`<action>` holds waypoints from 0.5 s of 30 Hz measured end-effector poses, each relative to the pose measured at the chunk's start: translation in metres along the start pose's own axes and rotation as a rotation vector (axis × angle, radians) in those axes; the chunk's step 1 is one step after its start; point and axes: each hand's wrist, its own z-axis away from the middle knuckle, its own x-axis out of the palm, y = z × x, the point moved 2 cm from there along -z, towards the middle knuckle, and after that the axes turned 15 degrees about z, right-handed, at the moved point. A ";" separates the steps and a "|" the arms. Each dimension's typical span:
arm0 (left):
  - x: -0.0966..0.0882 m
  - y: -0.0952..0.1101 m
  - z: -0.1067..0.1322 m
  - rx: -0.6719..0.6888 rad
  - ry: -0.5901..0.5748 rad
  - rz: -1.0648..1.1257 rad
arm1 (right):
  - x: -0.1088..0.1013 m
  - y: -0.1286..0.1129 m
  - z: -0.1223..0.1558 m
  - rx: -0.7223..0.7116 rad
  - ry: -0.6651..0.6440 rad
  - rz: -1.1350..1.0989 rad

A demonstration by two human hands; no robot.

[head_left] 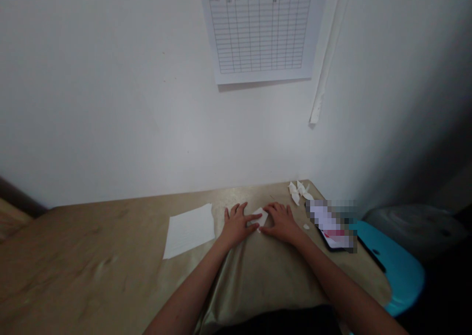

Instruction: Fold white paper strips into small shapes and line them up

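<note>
A small folded piece of white paper (261,215) lies on the tan table (92,256) close to the wall. My left hand (237,225) rests flat on the table at the paper's left side, fingers spread, thumb reaching onto the paper. My right hand (282,222) lies flat on its right side, fingers stretched and pressing its edge. Both hands touch the paper from above; neither wraps around it.
A stack of white sheets (190,229) lies left of my hands. Small folded white paper shapes (299,190) sit at the table's far right corner. A phone (334,228) lies at the right edge, a blue stool (396,266) beside the table. A ruled chart (260,30) hangs on the wall.
</note>
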 end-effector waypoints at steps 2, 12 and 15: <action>0.001 -0.001 0.000 0.004 0.002 0.004 | 0.001 -0.001 0.001 -0.009 0.001 -0.007; 0.001 -0.001 0.000 0.009 0.006 0.011 | 0.001 0.007 0.002 -0.037 0.033 -0.054; 0.001 -0.002 0.000 0.015 0.012 0.015 | 0.000 0.010 0.001 -0.050 0.036 -0.059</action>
